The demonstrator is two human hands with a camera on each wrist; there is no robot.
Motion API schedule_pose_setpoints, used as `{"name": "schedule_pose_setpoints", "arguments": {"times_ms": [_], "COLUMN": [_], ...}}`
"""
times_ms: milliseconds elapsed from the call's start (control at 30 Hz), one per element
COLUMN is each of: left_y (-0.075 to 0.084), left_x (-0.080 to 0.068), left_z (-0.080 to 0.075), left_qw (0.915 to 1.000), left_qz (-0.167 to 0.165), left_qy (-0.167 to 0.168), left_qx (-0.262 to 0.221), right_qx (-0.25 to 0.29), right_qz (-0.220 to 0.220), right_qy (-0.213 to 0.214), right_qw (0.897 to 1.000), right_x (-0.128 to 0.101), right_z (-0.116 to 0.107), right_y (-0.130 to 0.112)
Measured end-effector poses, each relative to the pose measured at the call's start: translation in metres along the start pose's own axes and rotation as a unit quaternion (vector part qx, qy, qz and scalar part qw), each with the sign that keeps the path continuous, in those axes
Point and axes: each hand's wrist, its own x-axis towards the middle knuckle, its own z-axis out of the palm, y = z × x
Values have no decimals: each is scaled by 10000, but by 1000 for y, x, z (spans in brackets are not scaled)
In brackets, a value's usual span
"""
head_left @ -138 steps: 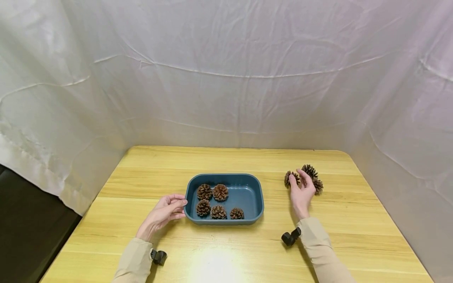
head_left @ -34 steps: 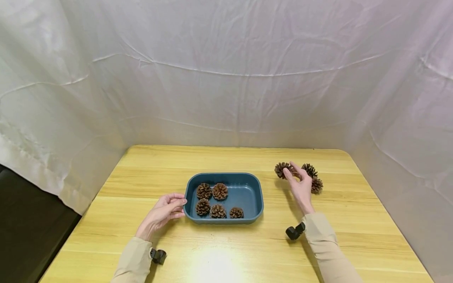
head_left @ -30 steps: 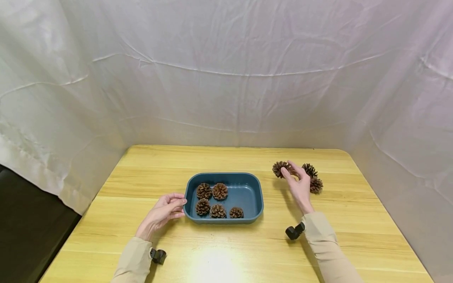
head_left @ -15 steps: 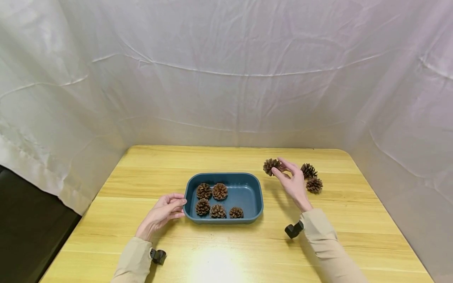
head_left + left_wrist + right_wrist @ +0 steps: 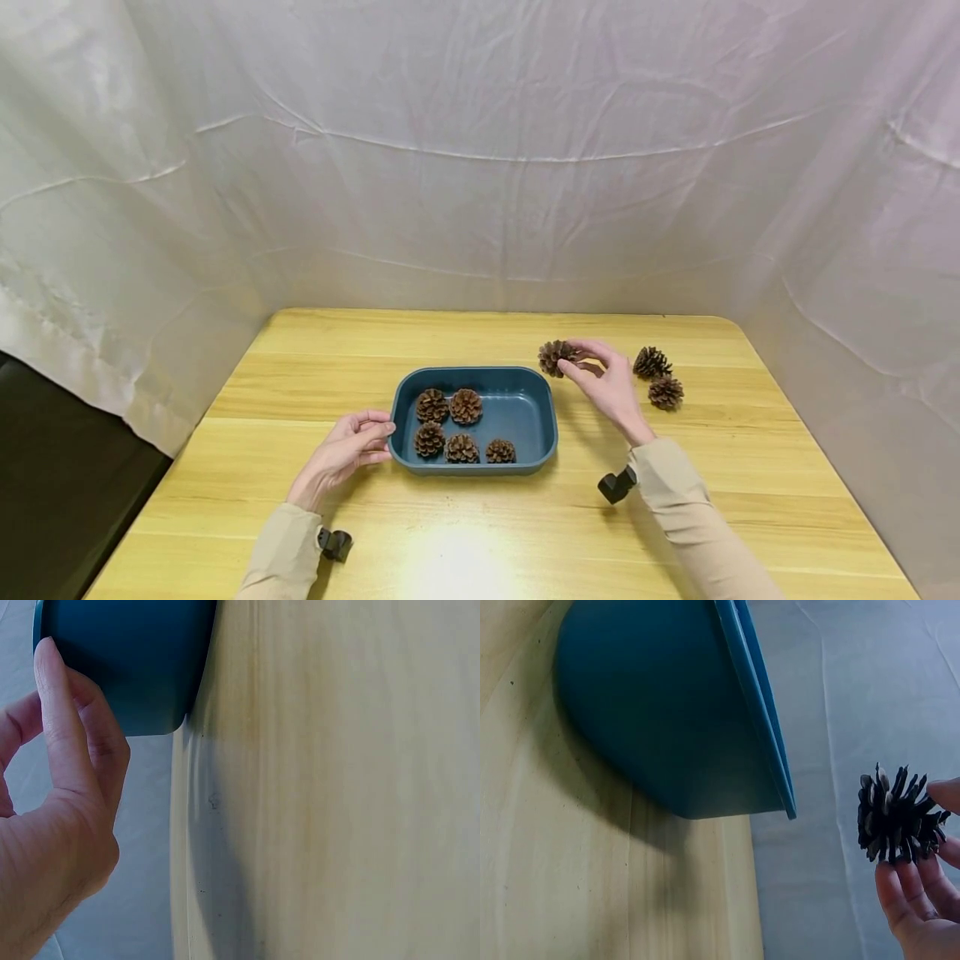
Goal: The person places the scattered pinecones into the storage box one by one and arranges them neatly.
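Observation:
In the head view my right hand (image 5: 611, 390) pinches a brown pine cone (image 5: 553, 358) between thumb and fingers, raised just beyond the back right corner of a dark blue tub (image 5: 480, 470). The right wrist view has this pine cone (image 5: 892, 817) at the fingertips, scales spread, off to the side of the tub's outer wall (image 5: 652, 705). My left hand (image 5: 348, 450) holds the tub's left end, its thumb (image 5: 56, 697) at the rim in the left wrist view. Several pine cones (image 5: 466, 407) lie in the tub, mostly in its left half.
Two more pine cones (image 5: 652, 362) (image 5: 665, 392) lie close together on the wooden table (image 5: 450, 517), right of my right hand. Pale cloth (image 5: 495, 167) hangs behind the table and along its sides. A dark surface (image 5: 60, 483) shows at the lower left.
My right hand has lifted one pine cone away from the group at the right and carried it left toward the tub. My left hand stays at the tub's left end.

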Motion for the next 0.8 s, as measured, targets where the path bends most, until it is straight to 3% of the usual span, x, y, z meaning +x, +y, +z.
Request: {"name": "schedule_pose_setpoints", "arguments": {"times_ms": [200,800], "left_y": [0,-2], "left_x": [0,1], "left_z": [0,0], "left_qw": [10000,9998], "left_qz": [4,-102], "left_qy": [-2,137], "left_qx": [29,33], "right_qx": [-225,-334], "right_qz": [-308,-470], "right_qy": [-234,-1289], "right_qw": [9990,9900], "right_x": [-1,1], "right_z": [7,24], "right_y": [-3,-10]}}
